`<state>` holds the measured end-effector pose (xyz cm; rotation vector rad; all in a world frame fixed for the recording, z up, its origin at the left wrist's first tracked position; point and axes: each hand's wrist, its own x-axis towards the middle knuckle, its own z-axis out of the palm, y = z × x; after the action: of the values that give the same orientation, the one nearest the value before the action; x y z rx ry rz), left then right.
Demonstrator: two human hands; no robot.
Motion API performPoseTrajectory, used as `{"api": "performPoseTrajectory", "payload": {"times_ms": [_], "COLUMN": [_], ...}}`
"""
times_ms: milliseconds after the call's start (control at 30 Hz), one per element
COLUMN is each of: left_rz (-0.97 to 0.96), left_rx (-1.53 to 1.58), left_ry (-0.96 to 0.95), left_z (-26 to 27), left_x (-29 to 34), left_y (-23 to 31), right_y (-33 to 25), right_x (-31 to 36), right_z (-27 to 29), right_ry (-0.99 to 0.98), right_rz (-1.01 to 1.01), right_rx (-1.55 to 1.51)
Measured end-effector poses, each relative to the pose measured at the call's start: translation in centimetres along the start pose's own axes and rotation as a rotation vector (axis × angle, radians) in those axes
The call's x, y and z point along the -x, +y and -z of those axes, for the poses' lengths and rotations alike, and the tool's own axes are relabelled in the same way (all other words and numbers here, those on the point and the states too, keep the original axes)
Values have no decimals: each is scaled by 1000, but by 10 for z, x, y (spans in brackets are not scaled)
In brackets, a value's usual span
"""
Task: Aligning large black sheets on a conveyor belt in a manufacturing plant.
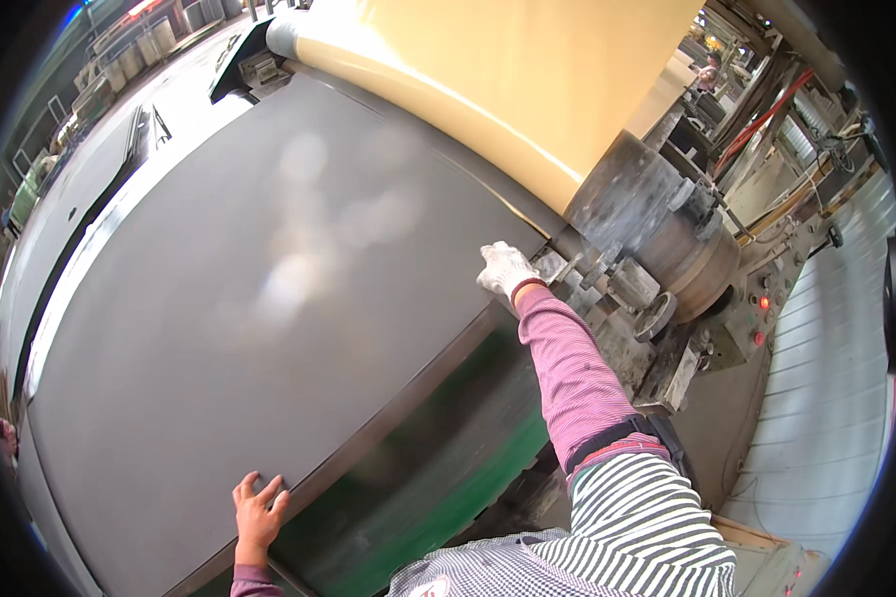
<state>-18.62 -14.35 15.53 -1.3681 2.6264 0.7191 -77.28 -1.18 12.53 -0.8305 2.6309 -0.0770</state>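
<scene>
- The dark grey sheet point(189, 259) is the biggest thing before me, lying broad and flat, and both my hands are at its near edge.
- A glossy yellow sheet point(498, 80) rises beyond the grey sheet's far edge, curving over at its bottom.
- A green panel point(458, 448) sits below the grey sheet's near edge, on my body's side.
- A worn metal drum point(647, 214) stands just past the grey sheet's right corner.
- My bare left hand point(259, 512) rests on the grey sheet's near edge, fingers spread and loosely bent, gripping nothing that I can see.
- My right hand point(508, 269), in a white glove, is at the grey sheet's right corner, fingers bent; I cannot tell whether they pinch it.
- Red buttons point(759, 338) show to the right of the grey sheet, well apart from it.
</scene>
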Motion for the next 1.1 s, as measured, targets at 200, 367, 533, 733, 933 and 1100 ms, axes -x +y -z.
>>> {"api": "performPoseTrajectory", "payload": {"times_ms": [200,367,533,733,933,1100], "left_rz": [-108,-215,-60,-201,-170,-208], "left_rx": [-114,269,-439,-184,-28,-25], "left_ry": [106,272,523,474,475,342], "left_z": [-37,-65,-65,-27,-43,-38], "left_x": [-40,-41,19,58,10,2], "left_y": [80,52,-168,-170,-75,9], "right_y": [-35,-62,6,109,210,199], "right_x": [61,210,338,474,562,572], "right_z": [-7,-16,-47,-111,-224,-202], "right_ry": [340,305,63,-339,-628,-654], "right_rz": [593,553,262,-154,-443,-387], "right_rx": [-340,-990,-663,-71,146,155]}}
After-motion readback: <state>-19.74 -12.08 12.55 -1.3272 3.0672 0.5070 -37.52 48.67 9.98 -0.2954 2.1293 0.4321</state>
